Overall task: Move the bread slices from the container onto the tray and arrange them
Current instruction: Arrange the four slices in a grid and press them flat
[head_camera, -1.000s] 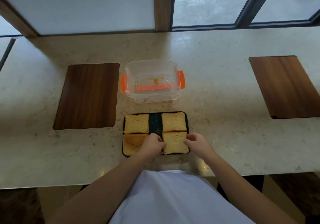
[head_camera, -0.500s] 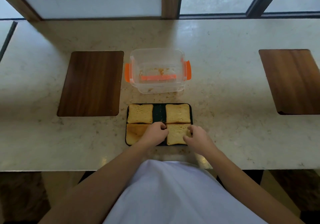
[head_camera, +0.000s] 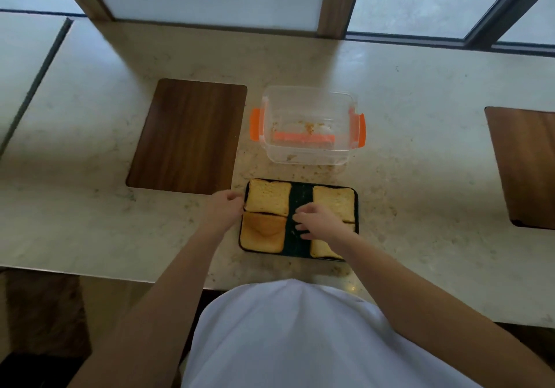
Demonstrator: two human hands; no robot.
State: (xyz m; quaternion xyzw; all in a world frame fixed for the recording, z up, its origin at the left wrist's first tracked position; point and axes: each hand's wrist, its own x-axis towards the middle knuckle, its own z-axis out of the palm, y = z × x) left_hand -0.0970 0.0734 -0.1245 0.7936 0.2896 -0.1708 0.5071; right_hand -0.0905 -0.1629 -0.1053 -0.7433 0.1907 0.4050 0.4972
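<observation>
On the dark tray (head_camera: 301,204) near the tabletop's (head_camera: 420,177) front edge: four bread slices (head_camera: 267,197), two per side. Right hand (head_camera: 316,222) over right slices, fingers spread, gripping nothing. Left hand (head_camera: 223,209) at tray's left edge, fingers loosely curled, empty. Clear container (head_camera: 307,124) just behind the tray, only crumbs inside.

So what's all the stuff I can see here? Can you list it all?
bread slices: four, golden brown, two by two on the tray
tray: one, dark, near counter edge
container: one, clear with orange clips, only crumbs inside, behind the tray
wooden boards: two, dark brown, one far left, one far right
counter: one, pale speckled stone
left hand: at the tray's left edge
right hand: spread over the right slices
</observation>
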